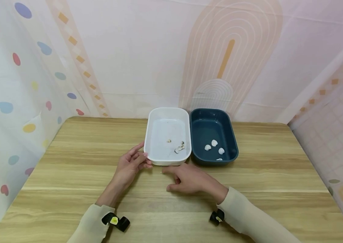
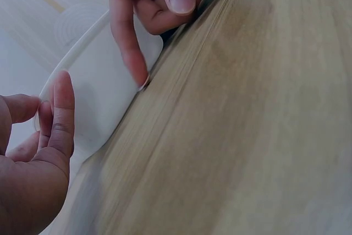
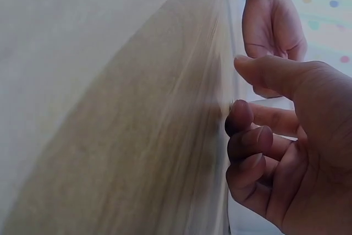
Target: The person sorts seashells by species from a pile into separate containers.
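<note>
My left hand (image 1: pixel 129 165) holds the front left corner of a white tray (image 1: pixel 146 135), thumb at the rim and fingers along the outer side. Several small shells (image 1: pixel 179 148) lie in this tray, mostly toward its front right. My right hand (image 1: pixel 189 179) is just in front of the tray, its index finger pointing left and down to the table. At that fingertip a small pale thing (image 2: pixel 144 85) shows, mostly hidden. The right thumb stays apart from the index finger, and the other fingers are curled.
A dark blue tray (image 1: pixel 235 148) stands against the right side of the white one, with several white shells (image 1: pixel 214 143) toward its front. Both trays are at the back of the wooden table (image 1: pixel 265 189), near a patterned cloth (image 1: pixel 135 60).
</note>
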Tool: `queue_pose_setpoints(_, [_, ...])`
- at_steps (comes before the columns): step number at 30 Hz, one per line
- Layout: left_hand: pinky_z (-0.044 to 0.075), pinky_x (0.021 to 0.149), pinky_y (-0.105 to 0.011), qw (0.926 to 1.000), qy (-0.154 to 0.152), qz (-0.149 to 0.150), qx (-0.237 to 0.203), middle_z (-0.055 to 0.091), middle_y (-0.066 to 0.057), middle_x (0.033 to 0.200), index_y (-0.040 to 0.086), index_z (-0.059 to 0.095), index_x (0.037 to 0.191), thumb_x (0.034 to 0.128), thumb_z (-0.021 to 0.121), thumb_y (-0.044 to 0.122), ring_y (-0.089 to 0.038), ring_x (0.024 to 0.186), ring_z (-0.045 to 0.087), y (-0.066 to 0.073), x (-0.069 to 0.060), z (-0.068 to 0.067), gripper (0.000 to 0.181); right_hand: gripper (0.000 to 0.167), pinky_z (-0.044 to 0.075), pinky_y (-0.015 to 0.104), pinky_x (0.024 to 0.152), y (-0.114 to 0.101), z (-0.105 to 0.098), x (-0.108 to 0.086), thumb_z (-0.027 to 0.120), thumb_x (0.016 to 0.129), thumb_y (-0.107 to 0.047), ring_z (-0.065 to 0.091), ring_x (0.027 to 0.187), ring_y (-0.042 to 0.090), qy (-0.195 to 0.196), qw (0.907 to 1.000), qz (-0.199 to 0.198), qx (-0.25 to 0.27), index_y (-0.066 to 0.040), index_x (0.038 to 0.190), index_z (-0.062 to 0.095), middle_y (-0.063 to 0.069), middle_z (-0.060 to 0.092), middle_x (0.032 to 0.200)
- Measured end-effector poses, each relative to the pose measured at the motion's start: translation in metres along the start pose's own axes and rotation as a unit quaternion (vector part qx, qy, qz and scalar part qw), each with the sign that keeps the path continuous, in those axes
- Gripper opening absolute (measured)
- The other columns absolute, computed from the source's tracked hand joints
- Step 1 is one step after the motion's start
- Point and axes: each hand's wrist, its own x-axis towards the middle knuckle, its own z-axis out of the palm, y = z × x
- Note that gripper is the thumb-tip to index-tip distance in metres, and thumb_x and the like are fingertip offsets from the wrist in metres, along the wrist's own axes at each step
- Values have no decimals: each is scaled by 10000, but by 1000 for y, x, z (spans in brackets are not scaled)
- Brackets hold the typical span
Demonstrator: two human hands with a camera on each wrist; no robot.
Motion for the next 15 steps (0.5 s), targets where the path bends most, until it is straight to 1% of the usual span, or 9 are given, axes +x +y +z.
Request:
queue_pose_setpoints(4, [676,787,-251,10000,12,0,33,649,-3,925,69,351,1592,1040,606,97,-114,800,719,0,1,0,608,435,430,153,546,2,1,-2,747,944,-367,498,592,-12,76,9996,-155,209,-196,1336,663,-130,545,660])
queue_pose_setpoints(8, [675,784,-247,10000,18,10,45,651,-1,928,58,346,1591,1041,604,99,-112,797,720,0,1,0,609,348,454,141,582,6,2,-3,745,950,-330,509,614,-22,198,9986,-301,400,-190,1265,693,-136,553,675])
queue_pose_setpoints(12, [674,779,-243,10000,-2,32,34,655,2,920,54,340,1593,1043,598,95,-108,792,720,0,0,0,609,337,477,142,612,6,3,-2,734,960,-298,527,629,-25,335,9976,-408,450,-193,1276,681,-137,570,682])
queue_pose_setpoints(15, [675,777,-244,10000,-23,57,29,657,3,918,51,342,1592,1043,600,96,-108,792,720,-1,0,0,608,346,475,143,609,6,4,-1,730,962,-278,525,627,-22,425,9975,-399,405,-191,1292,672,-134,571,682])
